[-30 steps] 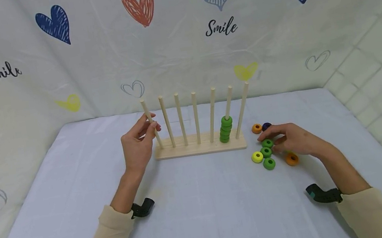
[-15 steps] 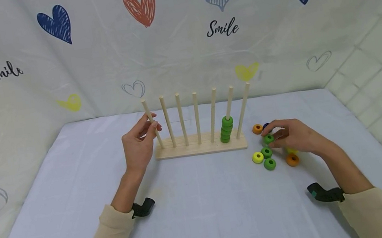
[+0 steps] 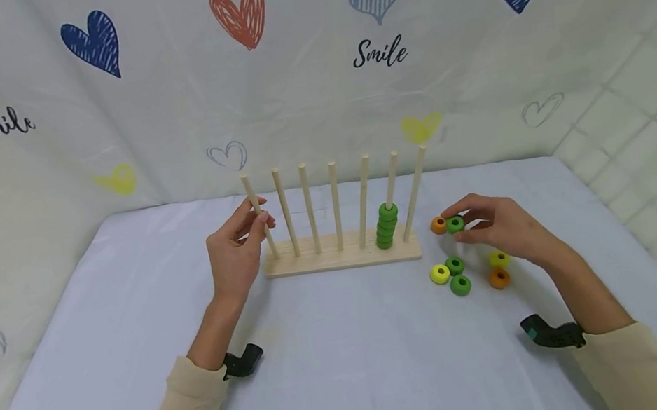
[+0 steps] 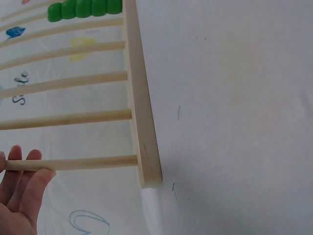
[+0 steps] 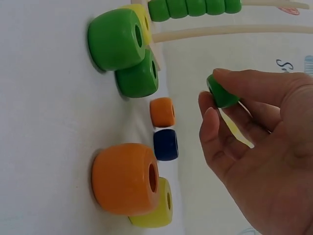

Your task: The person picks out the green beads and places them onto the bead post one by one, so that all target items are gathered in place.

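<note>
My left hand (image 3: 233, 258) pinches the leftmost peg (image 3: 252, 199) of a pale wooden peg rack (image 3: 312, 264) between thumb and fingers. The left wrist view also shows this grip on the peg (image 4: 93, 163). My right hand (image 3: 506, 224) holds a green bead (image 3: 455, 223) by its sides, to the right of the rack. In the right wrist view the held bead (image 5: 222, 93) is raised off the table. A stack of several green beads (image 3: 386, 226) sits on the second peg from the right; the other pegs carry none.
Loose beads lie right of the rack: an orange bead (image 3: 438, 225) near its end, a dark blue bead (image 5: 166, 145), two green ones beside a yellow bead (image 3: 439, 274), and another orange bead (image 3: 499, 278) by a second yellow. A heart-patterned cloth (image 3: 311, 87) hangs behind the table.
My right hand has lifted the green bead from among the loose ones and carried it away from me, towards the back. My left hand has stayed on the peg.
</note>
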`<action>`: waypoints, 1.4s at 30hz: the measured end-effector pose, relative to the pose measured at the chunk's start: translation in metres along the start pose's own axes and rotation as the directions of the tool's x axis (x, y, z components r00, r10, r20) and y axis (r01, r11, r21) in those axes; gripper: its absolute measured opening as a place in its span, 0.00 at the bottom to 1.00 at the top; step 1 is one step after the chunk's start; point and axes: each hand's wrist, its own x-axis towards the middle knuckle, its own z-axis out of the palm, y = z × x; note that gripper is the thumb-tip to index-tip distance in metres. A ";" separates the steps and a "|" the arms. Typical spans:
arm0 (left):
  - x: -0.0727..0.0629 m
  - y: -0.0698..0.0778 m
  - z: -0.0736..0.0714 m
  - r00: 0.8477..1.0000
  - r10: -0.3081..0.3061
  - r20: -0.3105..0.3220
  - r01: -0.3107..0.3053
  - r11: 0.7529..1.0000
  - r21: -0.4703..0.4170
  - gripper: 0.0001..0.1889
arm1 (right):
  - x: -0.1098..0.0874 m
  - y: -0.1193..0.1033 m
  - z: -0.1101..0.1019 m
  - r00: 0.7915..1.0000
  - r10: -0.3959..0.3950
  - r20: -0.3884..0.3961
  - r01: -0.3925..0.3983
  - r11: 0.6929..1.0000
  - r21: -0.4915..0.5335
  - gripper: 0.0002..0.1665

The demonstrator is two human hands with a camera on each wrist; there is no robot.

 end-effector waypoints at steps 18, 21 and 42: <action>0.003 0.000 0.002 1.000 0.007 0.002 -0.007 1.000 0.000 0.13 | 0.001 -0.024 -0.007 0.990 -0.043 -0.132 0.058 0.992 0.111 0.23; 0.002 0.001 0.002 1.000 0.007 0.005 -0.007 1.000 0.005 0.13 | 0.002 -0.028 -0.006 0.987 -0.058 -0.147 0.079 0.987 0.139 0.23; 0.001 0.001 -0.001 1.000 0.000 0.008 0.000 1.000 0.024 0.12 | 0.004 -0.056 -0.003 0.950 -0.101 -0.295 0.184 0.946 0.268 0.24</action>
